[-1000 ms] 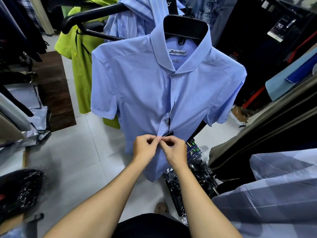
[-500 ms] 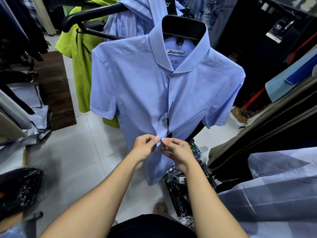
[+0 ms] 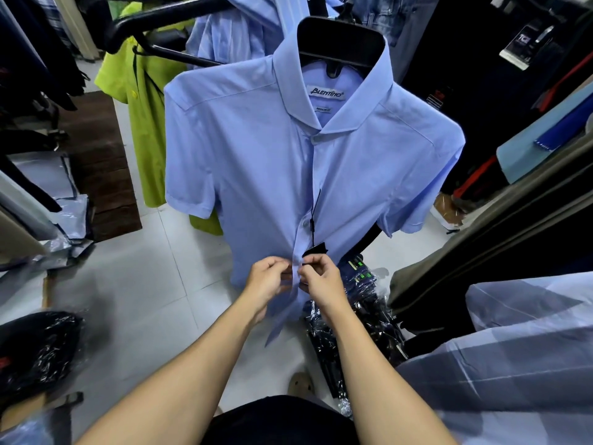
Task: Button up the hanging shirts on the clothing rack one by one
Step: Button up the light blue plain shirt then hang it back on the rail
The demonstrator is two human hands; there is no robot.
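at the blue shirt (image 3: 256,162) placket, left hand (image 3: 268,279) and right hand (image 3: 321,277) pinching

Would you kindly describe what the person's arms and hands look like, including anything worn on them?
Both forearms are bare up to the frame's edge: no sleeves, gloves, watch or bracelets show. The left hand and right hand show no rings on their visible parts.

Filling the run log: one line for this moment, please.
step: buttoning light blue shirt | left hand: pinching placket | right hand: pinching placket | spot: below hang tag | hem: open
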